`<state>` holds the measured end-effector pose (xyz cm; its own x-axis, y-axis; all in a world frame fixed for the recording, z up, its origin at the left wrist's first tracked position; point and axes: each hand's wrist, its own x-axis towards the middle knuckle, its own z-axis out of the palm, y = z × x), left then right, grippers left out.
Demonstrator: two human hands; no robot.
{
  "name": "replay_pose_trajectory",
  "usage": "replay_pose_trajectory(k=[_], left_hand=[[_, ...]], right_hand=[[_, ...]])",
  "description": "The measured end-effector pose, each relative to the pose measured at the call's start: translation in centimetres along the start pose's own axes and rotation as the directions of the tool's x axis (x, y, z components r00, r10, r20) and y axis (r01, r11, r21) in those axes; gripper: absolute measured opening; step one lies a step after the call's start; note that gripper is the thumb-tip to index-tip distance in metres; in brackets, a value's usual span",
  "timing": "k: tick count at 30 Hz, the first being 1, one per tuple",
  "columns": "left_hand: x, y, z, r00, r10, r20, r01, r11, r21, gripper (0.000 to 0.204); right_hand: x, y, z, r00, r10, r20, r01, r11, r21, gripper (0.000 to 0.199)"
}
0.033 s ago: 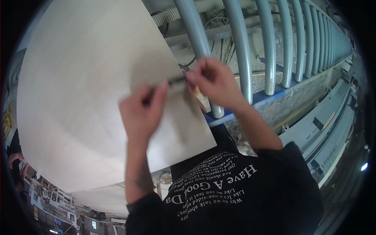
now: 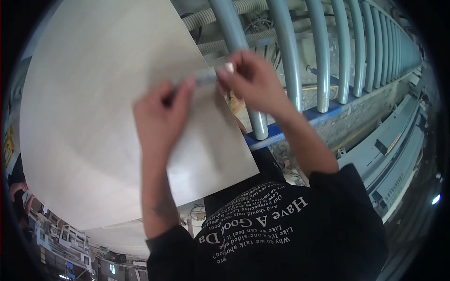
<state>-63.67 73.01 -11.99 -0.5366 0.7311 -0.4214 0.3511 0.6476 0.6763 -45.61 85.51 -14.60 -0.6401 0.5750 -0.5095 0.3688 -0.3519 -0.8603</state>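
"What's hardest to make out?"

"The narrow strip (image 2: 204, 77) between the hands: it's blurred, and fingers cover part of it at both sides. I can't tell what it's made of."

"And the hands themselves?"

"The left hand (image 2: 161, 110) is closed, its thumb against curled fingers, pinching one side of the strip. The right hand (image 2: 253, 79) grips the other side in the same way, though its fingertips are smeared by motion."

"Anything cut off?"

"The large pale panel (image 2: 93, 117) leaves the view at the top, as do the nearest rollers (image 2: 321, 56). A person (image 2: 18, 187) at the far left rim shows only in part."

"What about surfaces?"

"The panel is flat, smooth and thin-edged, with a soft sheen. The rollers are glossy grey cylinders along a blue rail (image 2: 323, 112); ribbed hoses (image 2: 201, 19) run behind them. The black T-shirt (image 2: 337, 220) carries white lettering."

"Back to the strip, then. Where is it, and how does it look?"

"It spans the gap between the hands, crossing the panel's right edge in this view; whether it touches the panel, I can't say. It's greyish, roughly straight, tilted up toward the right, with a whitish end by the right thumb."
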Motion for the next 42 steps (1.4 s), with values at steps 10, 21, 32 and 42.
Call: replay_pose_trajectory(k=[10,21,32,42], left_hand=[[18.5,-2.0,-8.0,0.992,0.101,-0.075,-0.084,0.975,0.205,0.058],[17.8,-2.0,-9.0,0.988,-0.156,0.010,0.146,0.941,0.306,0.068],[18.3,-2.3,-9.3,0.993,-0.085,-0.084,0.107,0.944,0.313,0.069],[18.6,-2.0,-8.3,0.998,-0.046,-0.039,0.055,0.962,0.269,0.066]], right_hand=[[18.5,-8.4,2.6,0.992,-0.124,0.025,0.126,0.986,-0.108,0.025],[19.8,-9.0,4.7,0.998,-0.058,0.030,0.063,0.974,-0.218,0.017],[20.6,-8.7,5.3,0.952,-0.301,0.053,0.306,0.932,-0.197,0.017],[20.6,-7.1,4.1,0.955,-0.295,0.015,0.292,0.932,-0.215,0.019]])
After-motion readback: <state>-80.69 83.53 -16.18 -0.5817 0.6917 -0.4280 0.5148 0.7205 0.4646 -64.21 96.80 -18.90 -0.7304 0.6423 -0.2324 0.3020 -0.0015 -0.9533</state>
